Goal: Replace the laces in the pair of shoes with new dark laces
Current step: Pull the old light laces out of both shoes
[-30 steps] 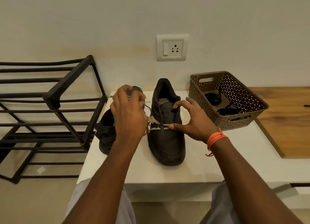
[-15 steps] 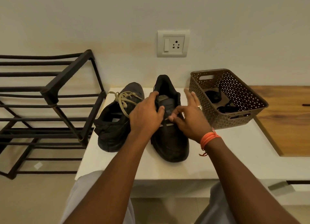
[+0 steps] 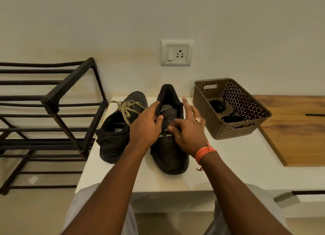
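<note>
Two dark shoes stand on the white table [image 3: 228, 166]. The left shoe [image 3: 112, 143] leans on its side with a loose beige lace [image 3: 126, 108] piled on it. The right shoe [image 3: 170, 157] sits upright, toe toward me, with one beige lace row [image 3: 166, 135] still across its eyelets. My left hand [image 3: 146, 127] grips that shoe's left collar, thumb on the tongue. My right hand [image 3: 188, 131] pinches the beige lace with thumb and forefinger at the eyelets, other fingers spread. New dark laces [image 3: 230, 119] lie in the brown basket [image 3: 204, 111].
A black metal shoe rack [image 3: 52, 101] stands close to the table's left edge. The basket sits at the table's back right, and a wooden surface [image 3: 290, 129] adjoins it on the right. A wall socket [image 3: 176, 52] is on the wall behind the shoes.
One second ago my left hand was over the left shoe, pulling the beige lace out sideways. It has returned to the right shoe, and both hands now work higher at its eyelets.
</note>
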Action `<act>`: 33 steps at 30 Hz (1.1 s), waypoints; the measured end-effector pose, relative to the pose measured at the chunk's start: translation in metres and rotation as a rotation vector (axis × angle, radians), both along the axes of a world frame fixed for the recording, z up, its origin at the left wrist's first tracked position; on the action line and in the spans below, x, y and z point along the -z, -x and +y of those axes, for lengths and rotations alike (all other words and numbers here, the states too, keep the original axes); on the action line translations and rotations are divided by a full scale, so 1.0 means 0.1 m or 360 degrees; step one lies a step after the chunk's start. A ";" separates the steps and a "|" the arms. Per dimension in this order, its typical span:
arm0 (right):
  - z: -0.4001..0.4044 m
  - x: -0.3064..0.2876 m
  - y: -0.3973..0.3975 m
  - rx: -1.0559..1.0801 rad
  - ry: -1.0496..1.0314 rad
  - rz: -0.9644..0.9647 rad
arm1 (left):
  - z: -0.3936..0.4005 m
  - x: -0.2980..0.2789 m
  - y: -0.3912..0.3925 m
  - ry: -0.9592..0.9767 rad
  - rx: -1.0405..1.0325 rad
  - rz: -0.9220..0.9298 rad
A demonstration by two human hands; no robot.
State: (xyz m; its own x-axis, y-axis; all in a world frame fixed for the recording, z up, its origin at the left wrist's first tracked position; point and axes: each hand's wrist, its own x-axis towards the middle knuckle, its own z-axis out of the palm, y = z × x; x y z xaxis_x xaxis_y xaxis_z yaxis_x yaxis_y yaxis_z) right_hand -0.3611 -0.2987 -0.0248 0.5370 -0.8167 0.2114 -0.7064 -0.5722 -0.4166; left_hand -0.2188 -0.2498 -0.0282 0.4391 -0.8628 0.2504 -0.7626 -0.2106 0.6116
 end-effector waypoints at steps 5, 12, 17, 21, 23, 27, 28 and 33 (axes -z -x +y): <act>-0.05 -0.06 0.12 0.0677 0.0306 -0.0445 | 0.00 -0.01 -0.02 -0.0024 0.0012 0.0016; 0.03 0.18 -0.07 -0.0088 0.0215 0.0052 | 0.00 0.02 -0.06 0.0001 0.0089 0.0083; -0.06 0.11 -0.04 0.0017 0.0257 0.0028 | 0.00 0.03 -0.06 0.0006 0.0095 0.0110; -0.17 -0.02 0.12 0.0482 0.0436 -0.0475 | -0.02 0.02 -0.02 -0.0016 0.0081 0.0114; -0.14 -0.02 0.11 0.0390 0.0463 -0.0547 | -0.03 0.02 -0.01 -0.0020 0.0075 0.0091; -0.02 0.20 -0.07 -0.0006 0.0418 -0.0079 | -0.01 0.04 -0.02 -0.0074 0.0086 0.0064; -0.01 0.24 -0.11 -0.0068 0.0371 0.0024 | 0.00 0.04 -0.02 -0.0098 0.0081 0.0055; -0.13 0.16 -0.02 0.0139 0.0401 -0.0094 | -0.01 0.05 -0.03 -0.0094 0.0080 0.0053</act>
State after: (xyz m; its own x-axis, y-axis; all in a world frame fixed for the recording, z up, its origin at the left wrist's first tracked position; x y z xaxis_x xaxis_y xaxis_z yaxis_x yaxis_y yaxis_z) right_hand -0.3591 -0.3114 -0.0403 0.4478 -0.7769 0.4426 -0.7363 -0.6012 -0.3104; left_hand -0.2163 -0.2507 -0.0328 0.4018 -0.8969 0.1848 -0.7528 -0.2086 0.6243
